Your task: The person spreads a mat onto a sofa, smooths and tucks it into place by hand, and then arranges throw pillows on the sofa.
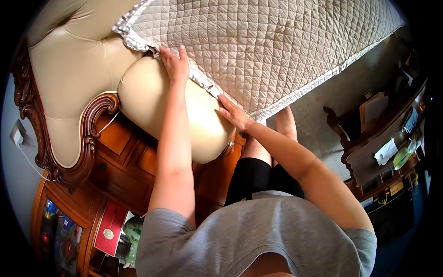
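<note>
A beige quilted cover (277,44) with a pale ruffled border lies spread over the seat of a cream leather sofa, its edge meeting the rounded armrest (147,90). My left hand (176,67) rests at this border, near the back of the armrest, with fingers and thumb apart. Closer to the front corner of the cover, my right hand (235,115) lies along the same edge, fingers stretched out and touching the border. Neither hand appears to grip the fabric. The seat beneath the cover is hidden.
Behind the armrest stands a wooden cabinet (115,161) with a red box (110,228) inside. The sofa's padded backrest (69,78) has a carved wooden frame (85,138). To the right, a dark wooden table (369,161) holds papers and a green item (402,158).
</note>
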`<state>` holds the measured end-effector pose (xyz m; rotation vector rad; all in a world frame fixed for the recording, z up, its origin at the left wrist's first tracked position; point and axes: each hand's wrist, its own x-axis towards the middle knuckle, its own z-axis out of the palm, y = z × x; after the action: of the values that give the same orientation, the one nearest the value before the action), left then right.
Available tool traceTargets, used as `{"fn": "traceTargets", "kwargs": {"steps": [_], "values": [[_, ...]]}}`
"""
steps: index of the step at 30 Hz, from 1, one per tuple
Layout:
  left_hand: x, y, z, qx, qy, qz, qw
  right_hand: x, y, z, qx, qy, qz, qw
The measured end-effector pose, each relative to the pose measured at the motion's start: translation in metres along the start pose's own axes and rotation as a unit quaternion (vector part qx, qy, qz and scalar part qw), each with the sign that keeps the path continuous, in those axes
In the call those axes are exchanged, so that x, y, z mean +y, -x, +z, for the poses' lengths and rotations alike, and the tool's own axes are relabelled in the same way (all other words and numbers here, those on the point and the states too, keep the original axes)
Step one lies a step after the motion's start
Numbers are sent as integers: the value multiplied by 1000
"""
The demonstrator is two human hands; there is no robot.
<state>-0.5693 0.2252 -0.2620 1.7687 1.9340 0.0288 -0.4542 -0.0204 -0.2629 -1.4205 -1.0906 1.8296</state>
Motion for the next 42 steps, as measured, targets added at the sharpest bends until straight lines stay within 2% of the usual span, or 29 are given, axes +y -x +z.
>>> {"fn": "traceTargets", "kwargs": {"steps": [2,4,6,7,10,11,14,16,18,20,22,25,28,30,32,34,35,38,39,40,42], "values": [[-5,-14,18,-20,84,-43,995,14,-20,-1,-44,-26,125,991],[-6,-28,36,-15,112,-62,992,22,-32,-2,-58,-48,144,987],[-8,-40,51,10,227,-147,963,29,-36,2,-63,-56,145,986],[-10,-46,57,24,271,-142,952,31,-36,5,-55,-33,139,988],[-3,-42,67,60,249,-132,958,39,-34,11,-51,14,164,985],[-17,-46,73,62,256,-101,959,42,-36,9,-44,1,146,988],[-17,-46,70,33,264,-104,958,61,-41,7,-61,-25,122,990],[-18,-43,66,32,280,-97,955,40,-40,-7,-68,-36,137,988],[-22,-41,62,22,298,-97,949,13,-45,-19,-98,59,191,975],[-15,-28,60,31,265,-93,959,-13,-43,-17,-77,111,166,977],[4,-1,68,9,233,-182,955,-22,-41,-16,-70,90,158,981],[8,26,76,-19,249,-239,938,-14,-43,-12,-67,87,149,983],[0,29,84,-33,244,-238,939,-18,-54,-21,-109,63,202,971],[-3,28,87,-39,260,-242,934,-15,-61,-21,-122,81,201,969],[3,38,89,-9,228,-193,954,-3,-69,-15,-139,97,202,964],[-1,47,86,5,225,-170,959,24,-74,-2,-137,17,165,977],[-6,46,84,3,248,-165,954,34,-76,8,-123,57,146,980],[-10,45,82,0,277,-187,942,32,-78,17,-68,106,170,977],[-14,40,88,-3,294,-189,937,16,-78,5,-82,71,238,965],[-23,31,99,-5,310,-189,932,10,-78,-6,-91,40,264,960],[-32,14,112,-1,335,-200,921,41,-81,4,-62,50,227,971]]}}
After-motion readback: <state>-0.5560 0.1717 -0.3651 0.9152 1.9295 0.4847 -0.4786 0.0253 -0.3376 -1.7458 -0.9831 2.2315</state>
